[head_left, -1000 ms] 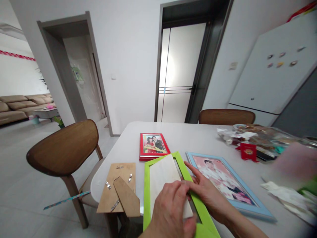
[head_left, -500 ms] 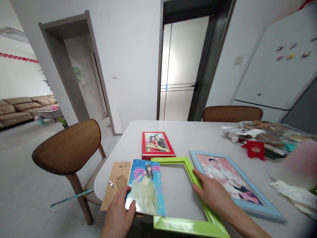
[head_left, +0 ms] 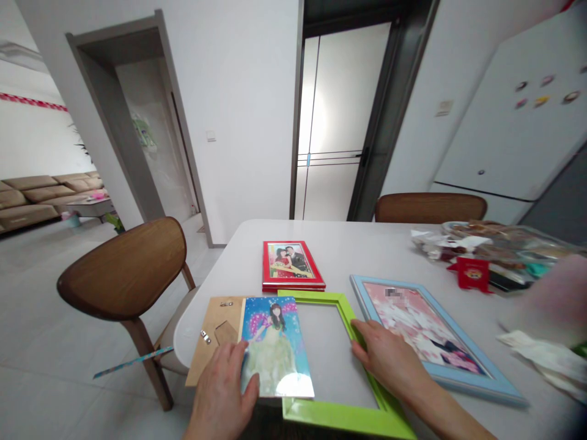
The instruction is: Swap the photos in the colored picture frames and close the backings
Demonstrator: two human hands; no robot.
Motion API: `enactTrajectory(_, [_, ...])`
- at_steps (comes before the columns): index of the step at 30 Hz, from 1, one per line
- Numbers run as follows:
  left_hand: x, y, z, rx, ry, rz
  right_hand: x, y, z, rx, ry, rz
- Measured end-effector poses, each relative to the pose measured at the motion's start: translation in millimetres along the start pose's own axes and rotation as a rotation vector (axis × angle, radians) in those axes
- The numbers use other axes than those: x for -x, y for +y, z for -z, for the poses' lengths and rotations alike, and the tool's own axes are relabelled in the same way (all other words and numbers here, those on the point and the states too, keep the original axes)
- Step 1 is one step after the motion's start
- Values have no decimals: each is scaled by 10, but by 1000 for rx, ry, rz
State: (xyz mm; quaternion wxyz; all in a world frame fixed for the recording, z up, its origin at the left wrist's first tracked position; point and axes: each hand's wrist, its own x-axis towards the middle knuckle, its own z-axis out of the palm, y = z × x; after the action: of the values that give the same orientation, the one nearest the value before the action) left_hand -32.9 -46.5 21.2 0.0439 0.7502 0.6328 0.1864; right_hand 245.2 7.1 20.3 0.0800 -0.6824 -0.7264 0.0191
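A glossy photo of a figure in a pale dress lies over the left side of a light-green picture frame. My left hand holds the photo at its left edge, thumb and forefinger on it; the other fingers are hidden. Partly under the photo and this hand is a brown backing board with metal clips. My right hand grips the green frame's right side, thumb inside the opening. The frame has no picture in it, and the tabletop shows through.
A red picture frame lies behind the green one. To the right is a light-blue picture frame with a photo. Beyond it are a red packet, tissues and plastic packaging. A wooden chair stands at the table's left.
The photo has turned a little, its lower end moving right over the green frame. My left hand has shifted slightly right with it. My right hand and the frame have moved slightly left.
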Motion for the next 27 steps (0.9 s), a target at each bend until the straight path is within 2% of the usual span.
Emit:
enactTrajectory(3, [48, 54, -39, 55, -8, -139, 6, -36, 15, -107, 137, 40])
enactTrajectory(5, [66, 95, -85, 70, -48, -219, 14, -132, 4, -292, 175, 83])
enactTrajectory(9, [47, 164, -191, 41, -120, -283, 2, -482, -137, -833, -33, 77])
enactTrajectory(13, [-10, 180, -283, 21, -116, -291, -67, -818, -262, -1350, -192, -129])
enactTrajectory(16, [-58, 158, -311, 56, -63, -315, -95, -963, -140, -1642, -287, -185])
enactTrajectory(19, [-114, 152, -253, 205, 44, -336, -73, -1024, 104, -1826, -322, -109])
enactTrajectory(21, [-150, 199, -169, 370, 137, -296, -40, -1023, 222, -1887, -263, -119])
enactTrajectory(23, [-179, 310, -80, 579, 216, -173, 0, -995, 243, -1878, -218, -217])
enactTrajectory(25, [-196, 479, -26, 847, 242, 6, 37, -947, 175, -1846, -262, -341])
enactTrajectory(27, [-205, 666, -30, 1144, 210, 168, 62, -882, 68, -1871, -314, -377])
